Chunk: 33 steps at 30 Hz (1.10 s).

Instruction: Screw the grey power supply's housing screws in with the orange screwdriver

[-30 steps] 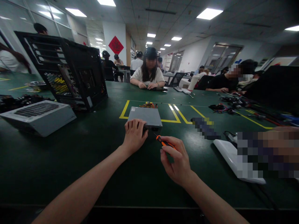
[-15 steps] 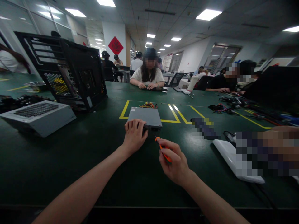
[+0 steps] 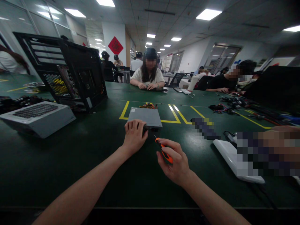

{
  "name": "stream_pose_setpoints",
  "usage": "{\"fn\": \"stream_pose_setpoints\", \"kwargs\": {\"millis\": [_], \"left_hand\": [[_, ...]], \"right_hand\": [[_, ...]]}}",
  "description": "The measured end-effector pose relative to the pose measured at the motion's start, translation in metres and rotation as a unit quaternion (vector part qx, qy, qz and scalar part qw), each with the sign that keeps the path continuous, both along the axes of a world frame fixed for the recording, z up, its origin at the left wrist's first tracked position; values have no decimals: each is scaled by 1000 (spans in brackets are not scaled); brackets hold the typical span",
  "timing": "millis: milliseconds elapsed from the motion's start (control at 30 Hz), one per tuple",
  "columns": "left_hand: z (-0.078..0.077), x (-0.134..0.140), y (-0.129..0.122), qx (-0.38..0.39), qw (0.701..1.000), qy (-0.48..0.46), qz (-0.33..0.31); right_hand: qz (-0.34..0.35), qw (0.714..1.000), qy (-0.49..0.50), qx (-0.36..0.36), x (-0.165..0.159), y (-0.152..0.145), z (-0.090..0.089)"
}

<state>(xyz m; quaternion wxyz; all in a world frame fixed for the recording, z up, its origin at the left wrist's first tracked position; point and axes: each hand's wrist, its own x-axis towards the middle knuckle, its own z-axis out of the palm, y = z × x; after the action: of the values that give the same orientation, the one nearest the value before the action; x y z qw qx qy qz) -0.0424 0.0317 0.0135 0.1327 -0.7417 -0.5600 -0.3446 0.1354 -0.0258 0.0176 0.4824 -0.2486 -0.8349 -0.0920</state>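
Note:
A grey computer power supply (image 3: pixel 150 115) lies flat on the green table, with a bundle of coloured cables (image 3: pixel 148 105) behind it. My left hand (image 3: pixel 133 136) grips its near left edge, fingers on the top and thumb at the front side. In my right hand (image 3: pixel 174 159) is an orange and black screwdriver (image 3: pixel 166 153), held between thumb and fingers. Its thin tip points up and left, just short of the power supply's near side and apart from it.
To the left stand an open black computer case (image 3: pixel 77 72) and a second power supply (image 3: pixel 44 117). On the right lie a white flat device (image 3: pixel 234 159), a blurred dark object (image 3: pixel 206 128) and tangled cables (image 3: pixel 222 108). Across the table sits a person (image 3: pixel 148 75).
The screwdriver has turned a little in my right hand, and the fingers around its handle have loosened slightly. My left hand keeps its hold on the power supply.

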Motion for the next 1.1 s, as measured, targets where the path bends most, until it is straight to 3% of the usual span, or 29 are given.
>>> {"fn": "stream_pose_setpoints", "kwargs": {"millis": [267, 433, 600, 1100], "left_hand": [[2, 1, -1, 1, 1000, 0, -2], [1, 0, -1, 0, 1000, -4, -5], [1, 0, -1, 0, 1000, -5, -3], [2, 2, -1, 1, 1000, -12, 5]], "right_hand": [[35, 998, 50, -35, -2, 0, -2], [-7, 999, 38, -28, -1, 1, 0], [30, 999, 28, -7, -2, 1, 0], [15, 998, 52, -10, 1, 1, -4]]}}
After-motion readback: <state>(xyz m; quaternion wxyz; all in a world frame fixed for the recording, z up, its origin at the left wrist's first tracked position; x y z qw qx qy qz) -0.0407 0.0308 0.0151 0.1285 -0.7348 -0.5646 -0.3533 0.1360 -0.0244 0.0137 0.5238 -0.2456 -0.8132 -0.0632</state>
